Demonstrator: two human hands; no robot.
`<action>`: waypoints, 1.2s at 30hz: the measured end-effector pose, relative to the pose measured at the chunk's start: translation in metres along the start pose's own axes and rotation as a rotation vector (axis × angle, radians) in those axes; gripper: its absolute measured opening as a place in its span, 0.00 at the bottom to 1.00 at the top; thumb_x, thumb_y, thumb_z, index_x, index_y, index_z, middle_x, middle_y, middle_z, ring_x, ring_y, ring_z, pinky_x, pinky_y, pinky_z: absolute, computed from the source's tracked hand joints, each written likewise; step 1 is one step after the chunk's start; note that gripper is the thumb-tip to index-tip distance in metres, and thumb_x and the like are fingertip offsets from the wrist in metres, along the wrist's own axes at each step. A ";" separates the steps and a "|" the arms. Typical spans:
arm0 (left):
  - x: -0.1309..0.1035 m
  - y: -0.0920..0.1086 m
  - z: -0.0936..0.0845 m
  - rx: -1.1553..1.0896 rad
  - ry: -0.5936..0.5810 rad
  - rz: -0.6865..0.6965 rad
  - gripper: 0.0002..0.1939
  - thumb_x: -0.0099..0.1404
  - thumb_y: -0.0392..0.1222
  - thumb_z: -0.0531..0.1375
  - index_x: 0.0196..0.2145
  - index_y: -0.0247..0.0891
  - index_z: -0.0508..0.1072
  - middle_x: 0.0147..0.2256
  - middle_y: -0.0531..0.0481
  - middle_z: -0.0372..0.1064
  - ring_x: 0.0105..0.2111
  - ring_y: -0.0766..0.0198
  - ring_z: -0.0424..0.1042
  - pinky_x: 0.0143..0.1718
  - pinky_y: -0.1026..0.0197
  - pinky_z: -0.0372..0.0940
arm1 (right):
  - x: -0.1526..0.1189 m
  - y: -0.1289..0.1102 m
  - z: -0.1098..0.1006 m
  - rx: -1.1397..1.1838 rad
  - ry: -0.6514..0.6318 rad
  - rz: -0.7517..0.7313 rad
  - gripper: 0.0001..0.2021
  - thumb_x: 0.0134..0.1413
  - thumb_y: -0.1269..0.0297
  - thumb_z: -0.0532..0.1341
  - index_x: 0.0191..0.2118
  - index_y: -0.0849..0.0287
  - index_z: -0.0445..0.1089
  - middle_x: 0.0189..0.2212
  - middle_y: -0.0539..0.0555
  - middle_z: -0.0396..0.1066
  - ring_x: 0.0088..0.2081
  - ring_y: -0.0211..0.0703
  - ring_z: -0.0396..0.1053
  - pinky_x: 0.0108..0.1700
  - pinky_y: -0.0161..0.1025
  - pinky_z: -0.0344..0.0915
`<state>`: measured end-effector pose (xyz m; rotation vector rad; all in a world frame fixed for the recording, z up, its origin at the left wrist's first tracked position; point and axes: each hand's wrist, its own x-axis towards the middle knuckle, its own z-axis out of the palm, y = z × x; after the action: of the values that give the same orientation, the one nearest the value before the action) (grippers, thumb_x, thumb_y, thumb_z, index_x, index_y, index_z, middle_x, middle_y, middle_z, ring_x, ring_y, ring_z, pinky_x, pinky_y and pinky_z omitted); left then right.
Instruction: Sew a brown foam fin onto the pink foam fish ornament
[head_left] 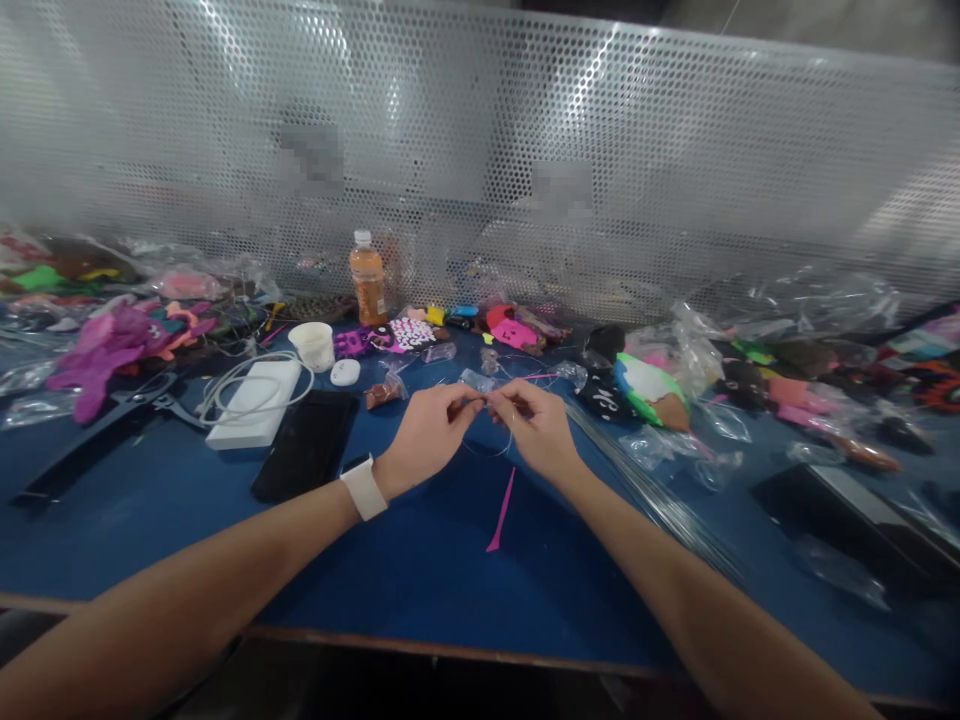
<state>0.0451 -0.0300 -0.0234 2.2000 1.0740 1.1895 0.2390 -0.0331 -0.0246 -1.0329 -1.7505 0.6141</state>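
My left hand [431, 430], with a white watch band on the wrist, is closed in a pinch just above the blue table [420, 600]. Its fingertips meet those of my right hand [538, 430], which pinches too. A thin clear wire [487, 455] runs between the two hands and sags below them in a loop. Whatever else sits between the fingertips is too small to make out. Below the hands lies a narrow pink strip [502, 510], touched by neither. Beside my right forearm stretches a bundle of thin straight wires [652, 485].
A black phone [306, 445], a white power bank [256, 405] with a coiled cable and a paper cup [313, 345] lie left. An orange drink bottle [367, 280] stands before a perforated metal screen [450, 130]. Colourful soft figures and plastic bags fill both sides; a black box [855, 520] lies right.
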 end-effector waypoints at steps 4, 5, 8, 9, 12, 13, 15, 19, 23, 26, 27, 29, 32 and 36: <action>-0.003 0.000 -0.001 0.288 -0.033 0.199 0.11 0.77 0.38 0.56 0.39 0.40 0.78 0.34 0.52 0.77 0.34 0.62 0.69 0.39 0.56 0.57 | 0.004 0.002 -0.004 0.151 -0.089 0.113 0.19 0.63 0.49 0.65 0.28 0.56 0.72 0.22 0.49 0.72 0.25 0.41 0.69 0.30 0.38 0.66; -0.003 0.000 -0.001 0.347 -0.052 0.245 0.13 0.78 0.39 0.55 0.39 0.40 0.78 0.34 0.52 0.77 0.34 0.62 0.68 0.39 0.56 0.56 | 0.006 0.003 -0.005 0.197 -0.116 0.149 0.19 0.62 0.48 0.66 0.26 0.57 0.72 0.21 0.49 0.72 0.24 0.40 0.68 0.30 0.38 0.65; -0.004 -0.001 -0.003 0.491 -0.083 0.372 0.15 0.80 0.39 0.51 0.40 0.38 0.77 0.35 0.51 0.77 0.35 0.61 0.67 0.40 0.54 0.56 | 0.008 0.004 -0.006 0.364 -0.181 0.285 0.19 0.58 0.48 0.69 0.25 0.58 0.72 0.20 0.50 0.72 0.23 0.40 0.68 0.28 0.37 0.66; -0.004 -0.001 -0.004 0.530 -0.088 0.412 0.15 0.80 0.39 0.51 0.40 0.38 0.76 0.35 0.51 0.77 0.36 0.61 0.67 0.40 0.54 0.56 | 0.008 0.003 -0.006 0.417 -0.198 0.334 0.19 0.56 0.49 0.70 0.25 0.58 0.72 0.20 0.49 0.71 0.22 0.39 0.67 0.27 0.37 0.65; -0.003 -0.003 -0.008 0.637 -0.088 0.532 0.16 0.80 0.39 0.50 0.38 0.38 0.75 0.32 0.50 0.75 0.36 0.60 0.66 0.41 0.54 0.56 | 0.007 0.001 -0.003 0.543 -0.239 0.463 0.20 0.53 0.49 0.73 0.24 0.58 0.70 0.18 0.48 0.68 0.20 0.37 0.65 0.23 0.34 0.63; -0.003 -0.003 -0.010 0.664 -0.077 0.569 0.16 0.80 0.38 0.50 0.37 0.38 0.75 0.30 0.51 0.73 0.36 0.60 0.66 0.41 0.54 0.55 | 0.007 0.000 -0.002 0.566 -0.252 0.494 0.20 0.52 0.49 0.73 0.24 0.58 0.69 0.17 0.47 0.67 0.20 0.36 0.64 0.23 0.33 0.62; -0.002 -0.005 -0.011 0.700 -0.047 0.625 0.15 0.80 0.38 0.51 0.36 0.38 0.74 0.29 0.51 0.71 0.35 0.60 0.66 0.41 0.54 0.55 | 0.006 -0.001 0.000 0.580 -0.269 0.531 0.21 0.51 0.48 0.73 0.25 0.58 0.68 0.17 0.46 0.66 0.19 0.35 0.62 0.22 0.32 0.61; -0.003 -0.008 -0.005 0.702 -0.066 0.603 0.13 0.80 0.38 0.51 0.39 0.36 0.72 0.32 0.50 0.71 0.34 0.60 0.68 0.39 0.54 0.57 | 0.003 -0.002 0.006 0.431 -0.193 0.469 0.24 0.54 0.42 0.70 0.24 0.56 0.65 0.14 0.44 0.62 0.16 0.35 0.59 0.19 0.33 0.56; -0.003 -0.008 0.002 0.572 -0.109 0.382 0.12 0.79 0.36 0.51 0.40 0.35 0.72 0.34 0.49 0.74 0.34 0.60 0.71 0.39 0.55 0.60 | -0.002 -0.006 0.014 0.098 -0.064 0.308 0.25 0.65 0.43 0.61 0.23 0.55 0.62 0.13 0.45 0.61 0.14 0.36 0.58 0.20 0.35 0.56; -0.001 -0.012 0.003 0.395 -0.105 0.198 0.11 0.77 0.34 0.52 0.37 0.37 0.71 0.34 0.50 0.75 0.33 0.62 0.72 0.35 0.58 0.60 | -0.006 -0.008 0.017 -0.110 -0.020 0.153 0.15 0.69 0.53 0.59 0.32 0.56 0.69 0.23 0.48 0.72 0.22 0.40 0.69 0.27 0.38 0.64; -0.001 -0.014 0.003 0.350 -0.106 0.157 0.11 0.77 0.34 0.53 0.36 0.37 0.71 0.33 0.50 0.74 0.31 0.62 0.71 0.34 0.59 0.60 | -0.007 -0.008 0.017 -0.175 -0.013 0.091 0.09 0.68 0.58 0.60 0.38 0.56 0.71 0.27 0.50 0.75 0.25 0.41 0.71 0.30 0.38 0.66; 0.000 -0.019 0.003 0.292 -0.109 0.111 0.11 0.75 0.33 0.54 0.34 0.37 0.70 0.32 0.51 0.74 0.30 0.63 0.71 0.32 0.60 0.59 | -0.008 -0.005 0.016 -0.289 -0.024 -0.031 0.09 0.65 0.66 0.60 0.49 0.55 0.73 0.36 0.52 0.78 0.32 0.43 0.74 0.35 0.40 0.68; 0.000 -0.023 0.004 0.263 -0.126 0.117 0.09 0.75 0.32 0.54 0.38 0.37 0.72 0.36 0.50 0.76 0.33 0.62 0.73 0.35 0.59 0.63 | -0.006 0.001 0.014 -0.389 -0.088 -0.151 0.16 0.63 0.74 0.59 0.53 0.54 0.75 0.43 0.55 0.79 0.38 0.46 0.75 0.41 0.42 0.71; -0.002 -0.021 0.006 0.363 -0.154 0.159 0.10 0.77 0.35 0.52 0.46 0.36 0.73 0.42 0.46 0.77 0.40 0.57 0.75 0.42 0.56 0.67 | -0.004 0.003 0.011 -0.455 -0.118 -0.180 0.18 0.62 0.76 0.57 0.50 0.53 0.79 0.45 0.55 0.76 0.41 0.47 0.75 0.43 0.44 0.73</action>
<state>0.0399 -0.0187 -0.0420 2.6486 1.1400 0.9226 0.2310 -0.0345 -0.0337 -1.1416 -2.1175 0.1649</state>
